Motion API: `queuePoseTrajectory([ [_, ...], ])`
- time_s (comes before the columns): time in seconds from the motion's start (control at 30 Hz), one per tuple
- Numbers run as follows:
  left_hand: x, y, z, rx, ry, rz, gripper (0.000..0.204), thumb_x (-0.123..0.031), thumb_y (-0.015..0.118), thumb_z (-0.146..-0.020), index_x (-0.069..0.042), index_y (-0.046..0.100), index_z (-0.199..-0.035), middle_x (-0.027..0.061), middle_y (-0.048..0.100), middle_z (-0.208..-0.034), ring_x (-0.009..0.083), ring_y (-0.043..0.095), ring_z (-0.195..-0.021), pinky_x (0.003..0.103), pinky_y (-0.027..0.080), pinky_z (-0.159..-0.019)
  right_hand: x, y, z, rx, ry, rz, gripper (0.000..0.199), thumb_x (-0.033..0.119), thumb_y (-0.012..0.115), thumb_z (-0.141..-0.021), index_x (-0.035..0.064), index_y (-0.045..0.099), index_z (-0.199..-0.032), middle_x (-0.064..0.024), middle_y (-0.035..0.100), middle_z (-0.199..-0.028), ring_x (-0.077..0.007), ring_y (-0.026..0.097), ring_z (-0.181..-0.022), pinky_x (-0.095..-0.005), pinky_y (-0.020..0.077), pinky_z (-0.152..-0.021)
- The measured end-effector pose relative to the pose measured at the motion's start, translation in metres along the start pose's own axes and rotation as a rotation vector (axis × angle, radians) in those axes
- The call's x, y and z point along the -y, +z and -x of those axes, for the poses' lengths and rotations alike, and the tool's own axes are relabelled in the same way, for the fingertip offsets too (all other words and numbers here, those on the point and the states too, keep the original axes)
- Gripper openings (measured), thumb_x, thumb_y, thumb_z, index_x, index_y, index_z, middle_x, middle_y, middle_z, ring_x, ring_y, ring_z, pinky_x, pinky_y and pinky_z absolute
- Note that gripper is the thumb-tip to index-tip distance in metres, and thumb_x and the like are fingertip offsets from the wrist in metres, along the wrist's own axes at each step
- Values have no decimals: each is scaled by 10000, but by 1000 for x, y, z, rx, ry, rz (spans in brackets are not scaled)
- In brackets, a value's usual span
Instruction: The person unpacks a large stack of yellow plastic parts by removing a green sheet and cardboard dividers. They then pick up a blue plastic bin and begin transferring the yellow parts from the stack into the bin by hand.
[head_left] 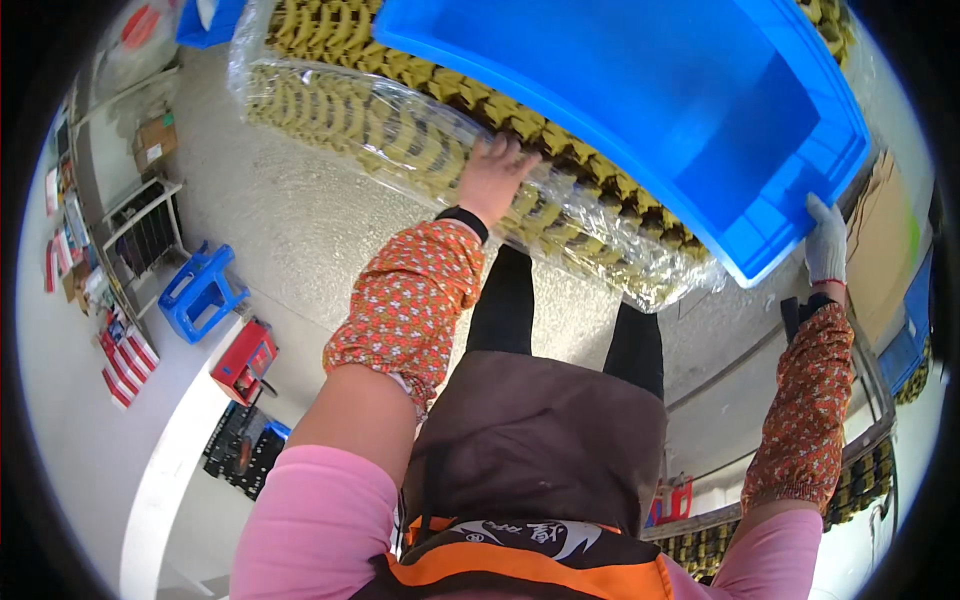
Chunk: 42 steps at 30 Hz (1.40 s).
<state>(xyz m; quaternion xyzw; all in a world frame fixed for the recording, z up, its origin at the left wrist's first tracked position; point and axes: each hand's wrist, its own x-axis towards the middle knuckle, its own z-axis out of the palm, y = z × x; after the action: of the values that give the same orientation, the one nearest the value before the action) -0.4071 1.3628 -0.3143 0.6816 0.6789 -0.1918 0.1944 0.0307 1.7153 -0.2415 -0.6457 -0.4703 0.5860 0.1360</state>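
Near the centre, lays the bare left hand point(495, 182) on clear film point(645, 270) over yellow-green pieces point(350, 118), with fingers loosely spread, cannot tell whether pinching; at upper right, grips the blue tub point(690, 110), cut off above, with the gloved right hand point(826, 242), thumb hard to make out.

Left hand point(492, 182) bare, back upward — right hand point(826, 242) gloved, well apart.

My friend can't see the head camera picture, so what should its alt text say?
A person's white-gloved right hand holds the corner of a big blue plastic tray, while the bare left hand touches shiny clear plastic film over rows of yellowish, curved pieces. A dark brown apron shows below.
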Motion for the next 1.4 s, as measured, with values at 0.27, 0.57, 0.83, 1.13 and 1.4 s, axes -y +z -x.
queuePoseTrajectory([
  [0.27, 6, -18, 0, -338, 158, 235, 234, -116, 579, -890, -136, 649, -1112, 128, 613, -1198, 342, 564, -1194, 522, 433, -1013, -75, 36, 167, -532, 48, -13, 355, 198, 621, -1015, -29, 628, -1288, -105, 700, -1159, -217, 672, -1055, -361, 559, -892],
  [0.57, -34, -40, 170, 535, 682, 496, 296, -108, 597, -849, -193, 639, -1128, 56, 663, -886, 287, 655, -848, 437, 477, -786, -59, 175, 216, 283, -676, 876, 264, 281, 604, -967, 106, 662, -1156, -122, 693, -1103, -308, 643, -1116, -486, 382, -1090],
  [0.83, -77, 15, 188, 513, 279, 642, 330, -84, 622, -818, -134, 608, -1144, 121, 631, -1028, 322, 609, -1039, 454, 468, -899, -157, 162, 244, 817, -129, 1101, 323, 369, 593, -958, 63, 694, -939, -183, 703, -873, -359, 698, -894, -517, 494, -882],
  [1.13, -121, 15, 64, -36, -558, 1216, 425, 38, 568, -861, -26, 577, -1281, 172, 596, -1184, 348, 587, -1134, 443, 456, -1009, -252, 127, 182, -237, 549, 31, 341, 215, 661, -850, 61, 685, -1153, -165, 726, -947, -379, 699, -925, -469, 538, -881],
  [1.4, -148, 15, 7, -44, -662, 833, 707, -76, 712, -819, 61, 370, -1422, 272, 411, -1354, 411, 481, -1191, 501, 387, -1015, -227, 150, 166, -338, 335, 265, 612, 289, 770, -782, 40, 621, -1321, -195, 700, -1169, -358, 678, -1069, -446, 508, -932],
])
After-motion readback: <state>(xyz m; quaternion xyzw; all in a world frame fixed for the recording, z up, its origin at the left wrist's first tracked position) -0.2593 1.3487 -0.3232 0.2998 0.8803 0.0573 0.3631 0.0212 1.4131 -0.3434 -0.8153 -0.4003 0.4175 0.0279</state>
